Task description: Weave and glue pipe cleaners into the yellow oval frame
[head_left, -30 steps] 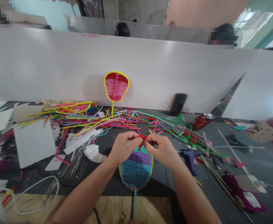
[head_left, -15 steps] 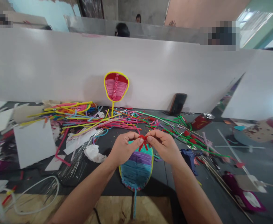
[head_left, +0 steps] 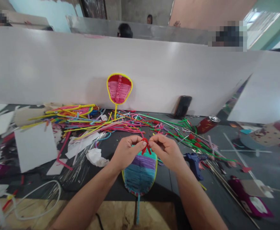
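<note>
A small red pipe cleaner, bent into a loop with two short tails hanging down, is between my hands. My left hand pinches its left side with thumb and forefinger. At its right edge, the thumb and fingertips of my right hand close on the loop. Below lies a fan-shaped piece made of teal, purple and blue pipe cleaners, with a yellow edge and a thin blue handle. My hands hide part of its top.
A pink and red fan stands against the white partition. Loose pipe cleaners are heaped along the back. A phone, a soda can, a blue glue gun and crumpled tissue lie around.
My right hand has shifted slightly, and its fingertips sit a little differently at the red pipe cleaner's loop. The left hand stays nearly still. The fan below has not moved.
</note>
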A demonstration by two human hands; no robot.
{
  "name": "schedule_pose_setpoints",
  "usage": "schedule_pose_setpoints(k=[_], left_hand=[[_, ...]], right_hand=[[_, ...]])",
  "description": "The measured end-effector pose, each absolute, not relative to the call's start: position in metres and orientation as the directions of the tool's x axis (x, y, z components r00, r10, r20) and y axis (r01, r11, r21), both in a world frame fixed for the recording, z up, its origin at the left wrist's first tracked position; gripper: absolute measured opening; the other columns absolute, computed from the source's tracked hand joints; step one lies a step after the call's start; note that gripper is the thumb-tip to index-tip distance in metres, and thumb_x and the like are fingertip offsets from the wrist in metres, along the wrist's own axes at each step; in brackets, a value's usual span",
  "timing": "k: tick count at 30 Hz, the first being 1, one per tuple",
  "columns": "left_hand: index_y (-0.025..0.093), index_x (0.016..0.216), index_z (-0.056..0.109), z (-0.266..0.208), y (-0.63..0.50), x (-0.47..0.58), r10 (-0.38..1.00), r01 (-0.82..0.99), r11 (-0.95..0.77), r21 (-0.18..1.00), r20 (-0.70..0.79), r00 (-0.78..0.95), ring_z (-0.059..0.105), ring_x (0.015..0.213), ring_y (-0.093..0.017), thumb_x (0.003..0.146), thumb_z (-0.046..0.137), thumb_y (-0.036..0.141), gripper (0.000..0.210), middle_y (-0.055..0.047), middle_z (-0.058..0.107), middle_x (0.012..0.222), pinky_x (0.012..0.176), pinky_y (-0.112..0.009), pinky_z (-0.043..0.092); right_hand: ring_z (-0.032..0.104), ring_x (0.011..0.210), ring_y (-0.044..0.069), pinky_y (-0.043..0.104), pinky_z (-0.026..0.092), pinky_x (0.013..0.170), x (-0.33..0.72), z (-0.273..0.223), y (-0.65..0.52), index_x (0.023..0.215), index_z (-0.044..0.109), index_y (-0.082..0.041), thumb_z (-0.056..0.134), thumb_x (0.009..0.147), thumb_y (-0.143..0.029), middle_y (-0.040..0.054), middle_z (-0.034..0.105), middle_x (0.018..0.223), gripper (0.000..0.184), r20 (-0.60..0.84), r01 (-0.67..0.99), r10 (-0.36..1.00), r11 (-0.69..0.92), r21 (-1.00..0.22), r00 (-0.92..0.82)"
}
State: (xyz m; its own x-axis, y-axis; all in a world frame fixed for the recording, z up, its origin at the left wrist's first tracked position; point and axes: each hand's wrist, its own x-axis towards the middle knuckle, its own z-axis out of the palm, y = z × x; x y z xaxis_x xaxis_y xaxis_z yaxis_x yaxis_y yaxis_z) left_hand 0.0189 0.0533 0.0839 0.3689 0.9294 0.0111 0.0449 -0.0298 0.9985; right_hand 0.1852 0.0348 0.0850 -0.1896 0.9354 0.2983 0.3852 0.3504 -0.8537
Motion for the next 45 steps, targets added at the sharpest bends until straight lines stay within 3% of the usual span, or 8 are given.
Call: schedule_pose_setpoints(k=[7,15,21,26,29,36,45], left_hand=[[0.013,0.069,0.062,0.0809,0.0541,0.0204,0.928,-0.006,0.018,1.000,-0.015,0.371,0.044,0.055,-0.009,0.077,0.062,0.040,0.028,0.002,0.054,0.059,0.055,-0.021,0.034],[0.013,0.067,0.062,0.0792,0.0569,0.0200,0.920,-0.051,0.030,0.998,-0.007,0.392,0.050,0.059,-0.008,0.076,0.064,0.029,0.018,0.002,0.059,0.062,0.057,-0.020,0.038],[0.013,0.064,0.061,0.0829,0.0558,0.0205,0.930,0.052,0.022,0.998,-0.039,0.366,0.048,0.056,-0.008,0.074,0.058,0.022,0.013,0.002,0.058,0.059,0.055,-0.020,0.037],[0.014,0.063,0.061,0.0864,0.0555,0.0183,0.919,0.089,0.014,0.996,-0.048,0.392,0.047,0.055,-0.009,0.073,0.057,0.024,0.015,0.002,0.057,0.058,0.055,-0.021,0.036],[0.014,0.062,0.061,0.0872,0.0549,0.0183,0.915,0.172,-0.020,0.985,-0.051,0.399,0.045,0.054,-0.009,0.073,0.056,0.026,0.017,0.002,0.057,0.058,0.054,-0.021,0.035],[0.014,0.062,0.063,0.0887,0.0522,0.0213,0.913,0.374,-0.137,0.917,-0.029,0.406,0.049,0.061,-0.011,0.072,0.054,0.025,0.017,0.002,0.058,0.062,0.060,-0.022,0.037],[0.014,0.067,0.064,0.0828,0.0516,0.0228,0.913,0.189,-0.071,0.979,-0.012,0.408,0.048,0.059,-0.010,0.079,0.054,0.026,0.019,0.002,0.059,0.063,0.058,-0.021,0.036]], right_hand=[[0.049,0.056,0.010,0.021,0.038,0.053,0.1833,0.0838,0.0356,0.073,0.059,-0.018,0.051,0.084,-0.023,-0.0021,0.057,0.062,0.015,0.308,0.391,0.941,0.337,-0.857,-0.138],[0.052,0.060,0.011,0.021,0.040,0.058,0.1858,0.0862,0.0331,0.076,0.061,-0.018,0.051,0.086,-0.022,-0.0008,0.060,0.067,0.014,0.372,0.440,0.910,0.415,-0.796,-0.186],[0.052,0.061,0.011,0.022,0.039,0.059,0.1850,0.0854,0.0321,0.077,0.060,-0.018,0.048,0.088,-0.022,0.0000,0.060,0.068,0.017,0.362,0.447,0.901,0.433,-0.783,-0.240],[0.047,0.056,0.011,0.021,0.037,0.053,0.1863,0.0797,0.0375,0.075,0.060,-0.017,0.048,0.088,-0.029,-0.0016,0.054,0.062,0.021,0.226,0.314,0.945,0.294,-0.903,-0.236],[0.049,0.059,0.011,0.022,0.038,0.054,0.1889,0.0781,0.0403,0.079,0.063,-0.017,0.051,0.087,-0.033,-0.0005,0.057,0.066,0.022,0.228,0.263,0.952,0.278,-0.924,-0.205],[0.051,0.060,0.011,0.022,0.039,0.057,0.1883,0.0838,0.0378,0.069,0.062,-0.017,0.057,0.081,-0.025,-0.0011,0.059,0.063,0.015,0.233,0.407,0.961,0.275,-0.871,-0.150],[0.038,0.053,0.009,0.021,0.031,0.048,0.1849,0.0823,0.0385,0.072,0.055,-0.018,0.047,0.087,-0.032,-0.0039,0.048,0.062,0.022,0.168,0.386,0.973,0.217,-0.897,-0.157]])
